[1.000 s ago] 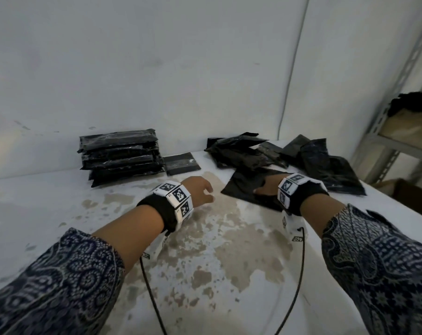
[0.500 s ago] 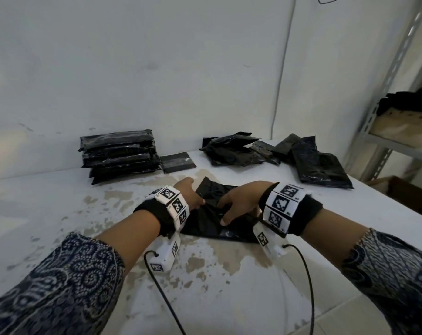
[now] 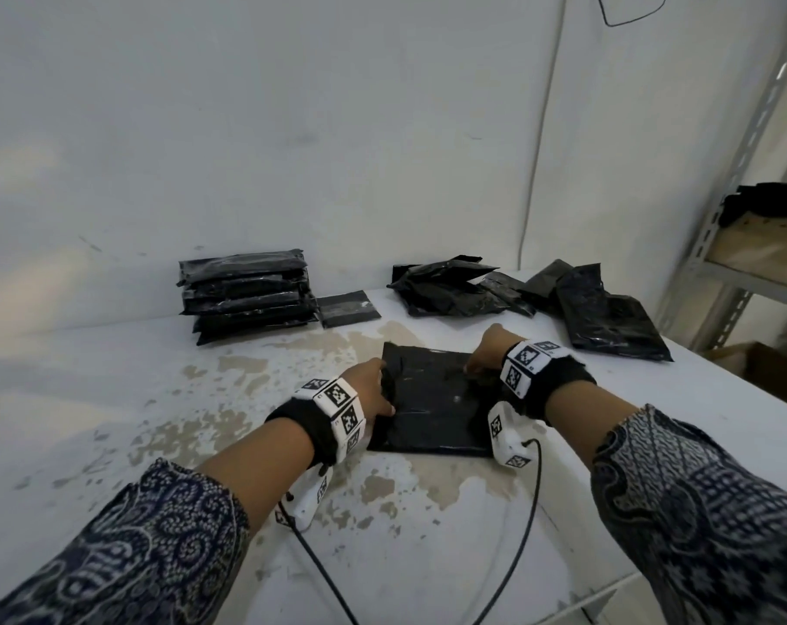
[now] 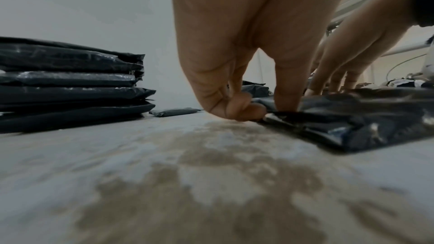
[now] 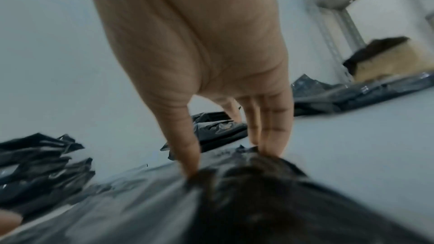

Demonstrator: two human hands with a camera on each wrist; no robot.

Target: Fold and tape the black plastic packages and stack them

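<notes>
Near the middle of the bench [image 3: 112, 444], toward its front edge, lies one black package [image 3: 432, 399], spread flat, probably laid there for folding where both hands can reach it. Held at its two sides: left hand [image 3: 373, 390] at the left edge, right hand [image 3: 490, 354] at the right edge toward the far corner. Left hand curled, thumb and a fingertip pinching the plastic at the edge, seen close from the left wrist. Right hand with straight fingers [image 5: 270, 133] pointing down, tips pressing the crumpled plastic to the bench, nothing grasped. Against the wall at the far left stands the finished stack [image 3: 247, 300], squared up, with one flat package [image 3: 348, 308] just beside it. At the far right corner, a loose heap [image 3: 517, 290] of packages, likely waiting their turn.
</notes>
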